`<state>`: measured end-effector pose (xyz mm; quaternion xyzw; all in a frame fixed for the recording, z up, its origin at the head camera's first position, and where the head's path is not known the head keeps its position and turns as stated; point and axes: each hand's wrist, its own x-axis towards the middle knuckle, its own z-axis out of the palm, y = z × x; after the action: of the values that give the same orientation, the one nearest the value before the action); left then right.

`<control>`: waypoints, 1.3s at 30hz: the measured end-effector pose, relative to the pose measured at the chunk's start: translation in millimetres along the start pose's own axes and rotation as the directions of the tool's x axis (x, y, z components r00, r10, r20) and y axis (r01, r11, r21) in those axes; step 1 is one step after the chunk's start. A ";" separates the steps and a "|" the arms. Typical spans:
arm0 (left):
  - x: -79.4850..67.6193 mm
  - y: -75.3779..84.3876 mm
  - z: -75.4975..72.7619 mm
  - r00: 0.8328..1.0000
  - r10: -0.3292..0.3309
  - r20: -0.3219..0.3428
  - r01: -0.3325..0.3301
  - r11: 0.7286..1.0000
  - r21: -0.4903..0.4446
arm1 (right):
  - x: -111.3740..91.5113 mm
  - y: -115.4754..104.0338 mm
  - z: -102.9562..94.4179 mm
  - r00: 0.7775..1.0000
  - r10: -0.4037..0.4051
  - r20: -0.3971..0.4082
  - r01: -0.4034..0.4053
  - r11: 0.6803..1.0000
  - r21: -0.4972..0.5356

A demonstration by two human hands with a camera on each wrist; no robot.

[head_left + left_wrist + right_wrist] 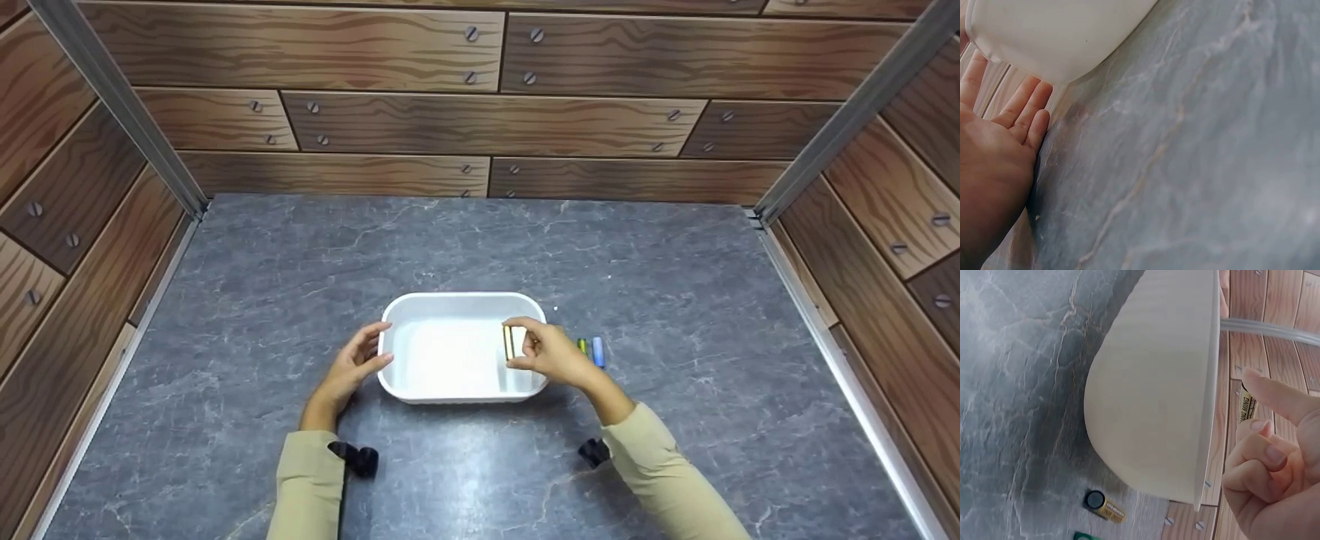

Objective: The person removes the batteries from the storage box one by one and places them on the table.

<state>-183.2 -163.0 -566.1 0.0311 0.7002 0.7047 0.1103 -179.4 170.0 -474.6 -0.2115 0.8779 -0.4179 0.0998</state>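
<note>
A white plastic tub point(461, 400) with rounded corners stands on the grey marbled table. My right hand point(553, 354) pinches a slim gold-and-black battery point(508, 343) between thumb and fingertip, above the tub's right end. Printed lettering shows on this battery point(1247, 405) in the right wrist view, where the other fingers curl inward. At the tub's left end is my left hand point(351, 367), its fingertips and thumb right at the rim. The left wrist view shows this hand's fingers point(1019, 107) fairly straight beside the tub's wall point(1061, 39).
Right of the tub lie a blue cylinder point(598, 352) and a small yellow-green one point(582, 346), partly behind the right hand. A gold battery with a black end point(1105, 506) lies near the tub in the right wrist view. Wood-patterned walls point(390, 120) enclose the table point(300, 247).
</note>
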 end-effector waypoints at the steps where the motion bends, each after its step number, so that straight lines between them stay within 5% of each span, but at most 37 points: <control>1: 0.0 0.0 0.1 1.000 -0.002 0.000 0.002 1.000 0.002 | -1.0 0.9 -1.5 1.000 -0.001 -0.003 0.001 1.000 0.003; 39: -1.1 -0.3 0.8 1.000 -0.016 -0.001 0.016 1.000 -0.017 | -46.2 50.4 -44.1 0.989 0.134 -0.061 -0.118 0.970 0.212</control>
<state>-182.0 -162.4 -566.3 0.0244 0.6942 0.7100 0.1157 -168.3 249.8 -486.0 -0.1278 0.8442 -0.5078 0.1148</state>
